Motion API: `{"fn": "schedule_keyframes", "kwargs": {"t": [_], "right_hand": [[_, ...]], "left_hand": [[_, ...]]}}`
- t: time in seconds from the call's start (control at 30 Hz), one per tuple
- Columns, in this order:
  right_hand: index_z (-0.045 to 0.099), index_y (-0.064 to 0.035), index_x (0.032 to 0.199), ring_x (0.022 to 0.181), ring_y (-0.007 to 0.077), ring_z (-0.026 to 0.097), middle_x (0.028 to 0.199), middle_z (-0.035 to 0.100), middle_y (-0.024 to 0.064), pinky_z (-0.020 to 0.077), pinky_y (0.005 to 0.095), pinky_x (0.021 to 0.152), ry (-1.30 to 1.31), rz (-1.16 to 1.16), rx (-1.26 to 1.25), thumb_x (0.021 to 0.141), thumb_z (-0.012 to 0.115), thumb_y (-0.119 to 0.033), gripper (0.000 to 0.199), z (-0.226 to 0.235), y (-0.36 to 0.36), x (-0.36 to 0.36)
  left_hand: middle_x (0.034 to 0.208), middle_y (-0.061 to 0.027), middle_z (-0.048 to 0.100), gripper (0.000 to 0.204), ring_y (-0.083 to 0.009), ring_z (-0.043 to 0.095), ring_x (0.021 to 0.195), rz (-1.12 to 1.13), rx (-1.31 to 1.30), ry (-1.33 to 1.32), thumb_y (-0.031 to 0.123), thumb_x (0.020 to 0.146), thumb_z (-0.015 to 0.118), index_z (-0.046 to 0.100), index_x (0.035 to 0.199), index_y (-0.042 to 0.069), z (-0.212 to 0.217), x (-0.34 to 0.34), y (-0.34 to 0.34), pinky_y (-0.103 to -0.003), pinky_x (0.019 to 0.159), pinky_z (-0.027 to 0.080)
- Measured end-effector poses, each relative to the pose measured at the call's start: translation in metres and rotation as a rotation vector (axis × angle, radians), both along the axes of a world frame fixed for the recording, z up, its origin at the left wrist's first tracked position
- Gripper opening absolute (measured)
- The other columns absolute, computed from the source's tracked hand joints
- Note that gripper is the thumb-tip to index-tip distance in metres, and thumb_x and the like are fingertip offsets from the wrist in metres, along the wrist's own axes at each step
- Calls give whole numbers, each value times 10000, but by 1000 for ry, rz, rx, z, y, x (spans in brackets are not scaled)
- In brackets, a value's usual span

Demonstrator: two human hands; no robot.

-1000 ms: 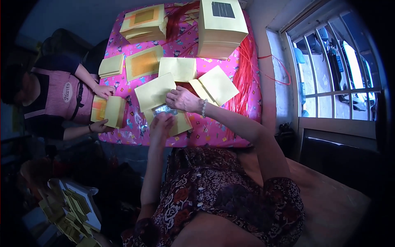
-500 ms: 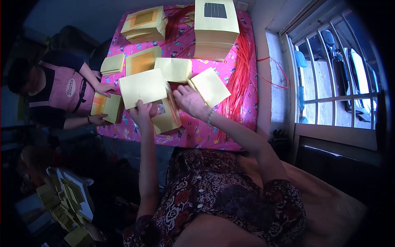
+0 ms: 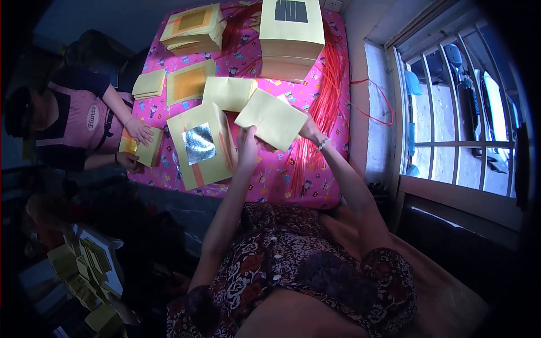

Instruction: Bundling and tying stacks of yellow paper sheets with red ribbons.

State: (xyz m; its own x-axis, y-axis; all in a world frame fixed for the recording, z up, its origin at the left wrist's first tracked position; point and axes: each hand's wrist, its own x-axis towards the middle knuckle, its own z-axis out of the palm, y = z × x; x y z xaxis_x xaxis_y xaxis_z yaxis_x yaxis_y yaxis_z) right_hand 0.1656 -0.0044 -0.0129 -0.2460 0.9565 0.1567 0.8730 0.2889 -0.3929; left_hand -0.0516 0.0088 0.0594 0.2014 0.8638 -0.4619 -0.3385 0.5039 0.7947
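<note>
A pale yellow sheaf of paper [image 3: 271, 117] is tilted in front of me, above the pink table. My left hand [image 3: 248, 142] is closed on its lower left edge, and my right hand [image 3: 311, 129] grips its right corner, with the fingers partly hidden behind it. Just left of my left hand lies a stack of yellow paper [image 3: 194, 172] with a silver foil square [image 3: 199, 143] on top. Beyond the sheaf is a folded-looking pile of plain yellow paper [image 3: 228, 93].
The pink patterned tablecloth [image 3: 270, 188] bears a tall paper stack [image 3: 290, 50], another stack [image 3: 191, 31], an orange-marked sheet [image 3: 191, 81] and red plastic strands [image 3: 321, 107]. At left, a co-worker's hands [image 3: 138, 132] rest on yellow paper [image 3: 149, 149]. A barred window [image 3: 456, 112] stands right.
My left hand has moved right with its paper, uncovering the silver foil square. My right hand has moved right to the sheaf's far corner. The co-worker's upper hand now lies over their paper.
</note>
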Motion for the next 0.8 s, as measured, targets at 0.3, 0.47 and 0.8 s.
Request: {"fn": "schedule_keyframes", "kwargs": {"t": [0.3, 0.47, 0.8], "right_hand": [[590, -11, 1122, 905, 116, 597, 1015, 630, 47, 484, 290, 818, 1519, -330, -843, 996, 424, -337, 387, -9, 4, 39], [587, -4, 1009, 752, 113, 619, 869, 648, 36, 513, 274, 699, 1206, -421, -724, 903, 617, -181, 209, -6, 2, 25], [606, -19, 1062, 723, 118, 623, 842, 666, 57, 516, 258, 643, 1167, -506, -668, 895, 619, -138, 205, 0, 11, 10]], "left_hand": [[741, -70, 616, 265, -156, 607, 715, -266, 263, 508, 225, 856, 588, 571, 976, -11, -90, 29, 25, -346, 610, 457], [771, -117, 630, 299, -151, 592, 674, -132, 392, 747, 245, 866, 638, 536, 988, -9, -83, 42, 12, -345, 626, 473], [870, -84, 619, 380, -131, 581, 708, 35, 386, 585, 104, 844, 678, 489, 1162, 17, -61, 37, -7, -258, 617, 494]]}}
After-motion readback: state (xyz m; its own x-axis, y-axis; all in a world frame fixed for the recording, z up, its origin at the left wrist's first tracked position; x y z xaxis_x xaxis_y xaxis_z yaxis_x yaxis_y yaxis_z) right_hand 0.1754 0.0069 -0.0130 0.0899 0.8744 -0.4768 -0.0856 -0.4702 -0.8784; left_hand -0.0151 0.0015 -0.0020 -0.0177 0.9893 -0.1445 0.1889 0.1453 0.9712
